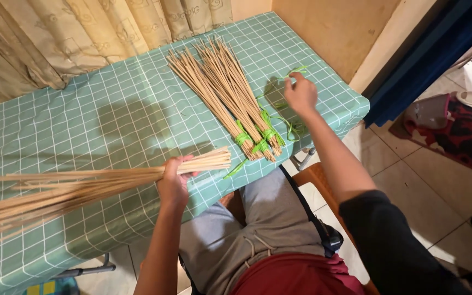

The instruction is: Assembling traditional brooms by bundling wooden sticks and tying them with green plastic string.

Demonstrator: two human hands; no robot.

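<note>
- Left hand (173,183): fingers wrapped around a loose stick bundle (72,188), left of the tied bundles (225,95).
- Right hand (300,94): fingers pinching a green strip (297,70), right of those tied bundles, above the counter (83,120).

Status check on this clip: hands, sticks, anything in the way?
Left hand gripping loose stick bundle. Right hand pinching green strip. Tied bundles on table. Nothing between.

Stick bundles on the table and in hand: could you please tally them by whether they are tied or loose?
Tied bundles with green strips, lying on the checked tablecloth: 3
Loose bundle gripped in the left hand: 1
Total: 4
The right hand is pinching a loose green strip.
</note>
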